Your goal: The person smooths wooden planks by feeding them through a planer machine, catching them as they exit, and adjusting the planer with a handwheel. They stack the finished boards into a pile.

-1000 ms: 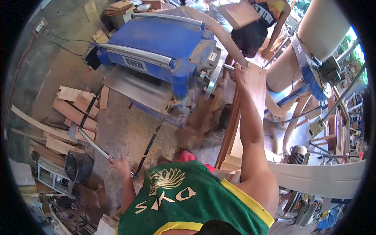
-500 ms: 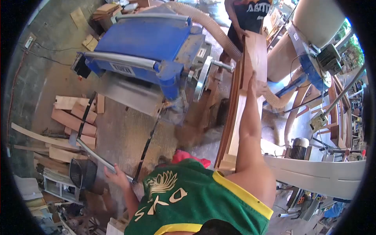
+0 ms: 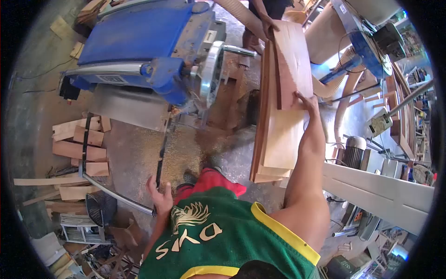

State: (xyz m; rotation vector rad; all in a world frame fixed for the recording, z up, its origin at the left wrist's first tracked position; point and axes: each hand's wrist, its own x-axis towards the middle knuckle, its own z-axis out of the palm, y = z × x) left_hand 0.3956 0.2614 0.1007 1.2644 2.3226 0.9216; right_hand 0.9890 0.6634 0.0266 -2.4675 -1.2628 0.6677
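Observation:
A reddish-brown board (image 3: 293,65) lies on top of a stack of long boards (image 3: 282,139) to the right of the blue machine. My right hand (image 3: 307,102) is on the board's near right corner, thumb over its top face and fingers at its edge. Another person's hand (image 3: 268,25) touches the far left corner of the same board. My left hand (image 3: 159,193) is held up in front of my body, fingers apart and holding nothing, near the end of a metal roller bar (image 3: 121,197).
The blue machine (image 3: 134,35) with a chrome handwheel (image 3: 213,74) fills the upper left. Loose wood pieces (image 3: 79,151) and a black basket (image 3: 101,208) lie at left. A ribbed hose (image 3: 239,14) runs behind. A long white panel (image 3: 381,190) extends right.
My right hand has left the handwheel's handle and taken hold of the board, which the other person has brought down onto the stack. My left hand has come off the roller bar toward my body.

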